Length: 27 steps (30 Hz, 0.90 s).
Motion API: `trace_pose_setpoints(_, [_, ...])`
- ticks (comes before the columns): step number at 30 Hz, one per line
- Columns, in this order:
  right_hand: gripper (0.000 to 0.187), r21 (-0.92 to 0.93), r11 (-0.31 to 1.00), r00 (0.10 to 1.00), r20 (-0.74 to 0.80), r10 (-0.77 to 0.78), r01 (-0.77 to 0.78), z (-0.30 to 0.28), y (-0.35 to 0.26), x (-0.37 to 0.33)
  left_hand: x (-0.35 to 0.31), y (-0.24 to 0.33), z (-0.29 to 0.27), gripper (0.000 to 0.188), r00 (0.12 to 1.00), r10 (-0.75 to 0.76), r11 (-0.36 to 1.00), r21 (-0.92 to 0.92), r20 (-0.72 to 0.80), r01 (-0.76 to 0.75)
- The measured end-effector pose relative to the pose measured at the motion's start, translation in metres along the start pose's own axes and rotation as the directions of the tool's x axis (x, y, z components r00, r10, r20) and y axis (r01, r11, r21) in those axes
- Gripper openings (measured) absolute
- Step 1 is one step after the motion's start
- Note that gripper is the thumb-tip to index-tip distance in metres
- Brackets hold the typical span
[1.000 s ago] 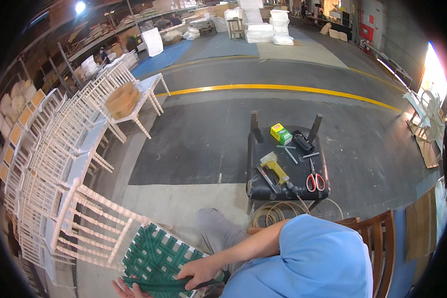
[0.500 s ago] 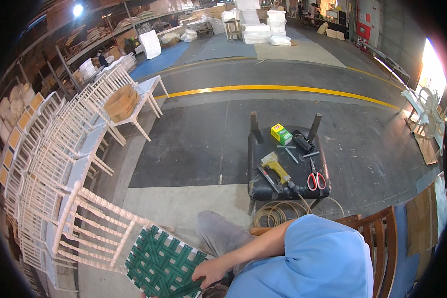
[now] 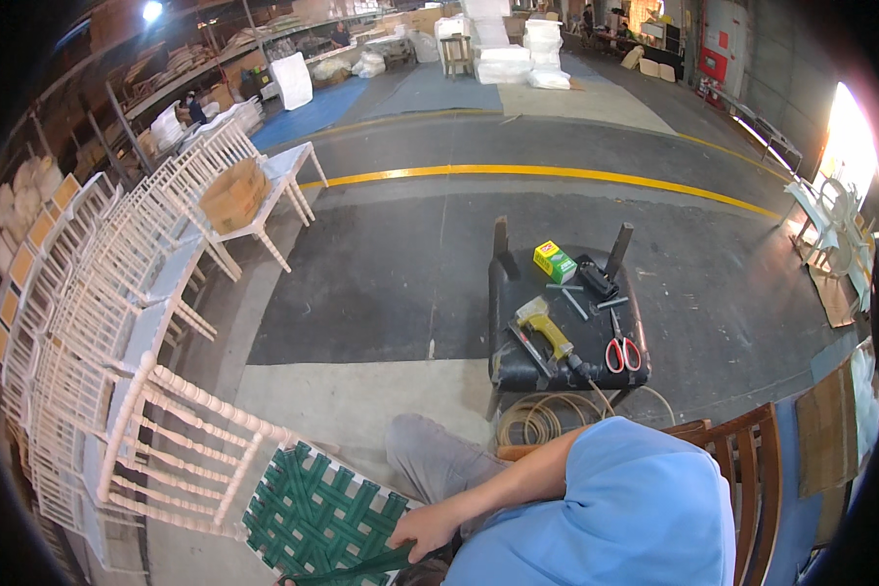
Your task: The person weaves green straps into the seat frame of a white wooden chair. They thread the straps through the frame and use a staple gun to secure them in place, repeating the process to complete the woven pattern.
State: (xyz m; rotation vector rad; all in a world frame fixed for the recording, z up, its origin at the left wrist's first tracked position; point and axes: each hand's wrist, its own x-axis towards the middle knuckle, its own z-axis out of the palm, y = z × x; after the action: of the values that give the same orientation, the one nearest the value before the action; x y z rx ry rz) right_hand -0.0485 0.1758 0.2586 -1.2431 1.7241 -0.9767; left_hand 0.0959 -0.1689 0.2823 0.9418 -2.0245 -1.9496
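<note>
My right hand (image 3: 425, 530) is closed on a dark green webbing strap (image 3: 366, 565) at the near right edge of a woven seat (image 3: 322, 513). The seat is a criss-cross of green straps with pale gaps. It belongs to a cream-coloured chair with a turned-spindle back (image 3: 181, 449), tipped so that its back points left. The strap runs left from my hand along the lower edge of the picture. At its left end a tiny skin-coloured sliver shows, perhaps my left hand; its fingers are cut off by the picture's edge.
A black padded stool (image 3: 596, 376) ahead carries a yellow staple gun (image 3: 547, 332), red-handled scissors (image 3: 622, 354), a green-yellow box (image 3: 554, 261), a black object and staple strips. A coiled hose (image 3: 537, 422) lies beneath. Pale chairs (image 3: 98, 322) line the left; a wooden chair (image 3: 752, 469) stands right.
My right hand has shifted slightly right and up with the strap, which now stretches longer along the seat's near edge. The view has turned slightly.
</note>
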Motion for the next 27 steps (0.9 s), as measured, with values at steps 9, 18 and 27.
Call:
trace_pose_setpoints(9, [0.046,-0.059,0.974,0.975,-0.001,0.221,-0.221,0.014,0.035,0.019,0.045,-0.061,0.024,0.026,0.979,-0.122,0.991,0.04,-0.164,0.131])
trace_pose_setpoints(18, [0.046,0.161,0.895,0.896,-0.094,0.433,-0.416,0.005,0.042,0.051,0.089,-0.107,0.016,0.019,0.948,-0.132,0.978,0.119,-0.29,0.173])
trace_pose_setpoints(27, [0.043,-0.237,0.921,0.868,-0.465,0.172,-0.309,-0.022,0.057,0.119,0.155,-0.12,0.027,0.03,0.979,0.051,0.804,0.589,-0.197,0.077])
